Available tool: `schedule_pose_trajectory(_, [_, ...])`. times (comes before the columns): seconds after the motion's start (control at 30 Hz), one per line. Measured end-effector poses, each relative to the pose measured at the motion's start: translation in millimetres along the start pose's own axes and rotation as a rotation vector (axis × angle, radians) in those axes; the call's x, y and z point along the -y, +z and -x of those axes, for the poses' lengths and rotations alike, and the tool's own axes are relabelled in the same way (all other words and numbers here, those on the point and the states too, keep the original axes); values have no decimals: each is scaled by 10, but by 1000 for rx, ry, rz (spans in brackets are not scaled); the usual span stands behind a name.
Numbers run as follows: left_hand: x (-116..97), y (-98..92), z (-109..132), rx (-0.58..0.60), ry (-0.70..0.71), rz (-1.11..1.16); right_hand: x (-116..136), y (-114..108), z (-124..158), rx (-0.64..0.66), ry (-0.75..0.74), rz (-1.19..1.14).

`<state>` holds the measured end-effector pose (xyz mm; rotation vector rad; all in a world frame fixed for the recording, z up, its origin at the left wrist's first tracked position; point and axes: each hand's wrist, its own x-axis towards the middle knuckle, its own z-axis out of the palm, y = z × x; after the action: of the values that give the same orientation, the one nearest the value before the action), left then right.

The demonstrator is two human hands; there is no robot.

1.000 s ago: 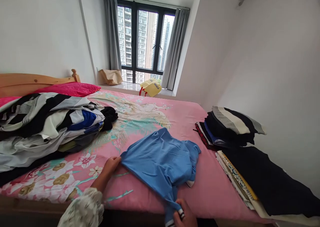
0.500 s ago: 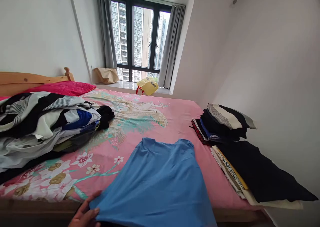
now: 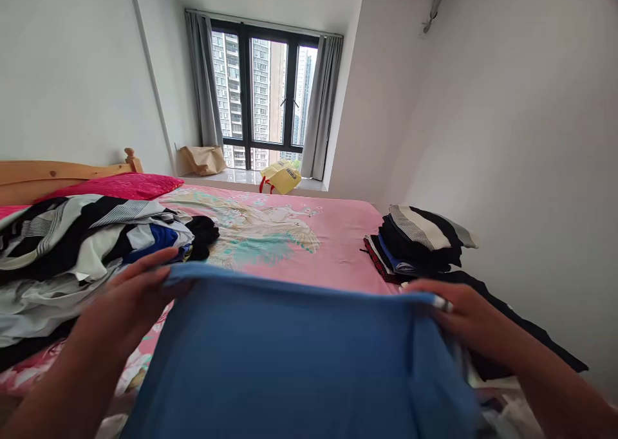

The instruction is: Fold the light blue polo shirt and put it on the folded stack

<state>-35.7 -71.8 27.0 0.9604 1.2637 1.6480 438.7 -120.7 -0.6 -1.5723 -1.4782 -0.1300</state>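
Note:
I hold a blue shirt [image 3: 299, 355] up in front of me above the near edge of the pink floral bed [image 3: 309, 252]. My left hand [image 3: 123, 304] pinches its upper left corner. My right hand [image 3: 463, 317] grips its upper right corner. The shirt hangs spread between both hands and hides the near part of the bed.
A loose heap of unfolded clothes [image 3: 82, 246] lies on the bed's left side by a magenta pillow [image 3: 116, 186]. Folded dark clothes [image 3: 420, 242] are stacked at the right by the wall. A brown bag [image 3: 203, 159] and a yellow bag [image 3: 281, 177] sit on the windowsill.
The blue shirt was lying flat on the bed; both hands have lifted it up and hold it spread by its top edge close to the camera.

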Motion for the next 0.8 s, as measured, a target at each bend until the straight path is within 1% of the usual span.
schedule_pose_trajectory(0.03, [-93,177,-79,33,32,74,90,-136,-170,82,-65,62])
schedule_pose_trajectory(0.07, [-194,341,-135,52,90,157,191,-267,-341,122,-131,141])
schedule_pose_trajectory(0.1, [-301,483,-166,65,182,199,301,-388,-499,118,-202,236])
schedule_pose_trajectory(0.17, [-505,674,-159,81,383,245,508,-587,-736,-113,-290,317])
schedule_pose_trajectory(0.2, [-580,722,-133,86,460,256,583,-656,-798,-214,-332,335])
schedule_pose_trajectory(0.23, [-621,740,-103,84,510,265,625,-700,-818,-284,-369,349])
schedule_pose_trajectory(0.27, [-614,735,-74,86,513,269,624,-715,-798,-316,-405,366])
schedule_pose_trajectory(0.3, [-551,710,-50,81,476,264,573,-696,-742,-313,-439,390])
schedule_pose_trajectory(0.33, [-425,669,-29,78,406,246,470,-645,-653,-275,-464,418])
schedule_pose_trajectory(0.37, [-234,616,-9,85,305,211,317,-560,-536,-212,-485,450])
schedule_pose_trajectory(0.4, [18,554,19,95,191,169,121,-446,-394,-114,-493,473])
schedule_pose_trajectory(0.47, [666,412,122,189,-59,51,-348,-150,-49,112,-444,515])
schedule_pose_trajectory(0.53, [1407,262,306,226,-268,4,-795,194,347,333,-317,552])
schedule_pose_trajectory(0.57, [1766,191,421,217,-367,-6,-959,368,552,420,-253,561])
schedule_pose_trajectory(0.6, [2096,126,542,220,-446,-23,-1057,537,755,453,-187,569])
schedule_pose_trajectory(0.63, [2382,70,660,225,-503,-42,-1078,700,951,482,-155,536])
schedule_pose_trajectory(0.67, [2615,23,766,228,-548,-47,-1017,854,1136,520,-156,455])
schedule_pose_trajectory(0.7, [2788,-12,854,223,-577,-50,-879,1000,1308,541,-182,346])
schedule_pose_trajectory(0.73, [2902,-35,923,215,-590,-48,-679,1140,1462,561,-231,232])
schedule_pose_trajectory(0.77, [2960,-45,972,205,-593,-44,-434,1276,1597,569,-266,124])
schedule_pose_trajectory(0.8, [2970,-42,1005,194,-589,-43,-171,1412,1711,574,-302,23])
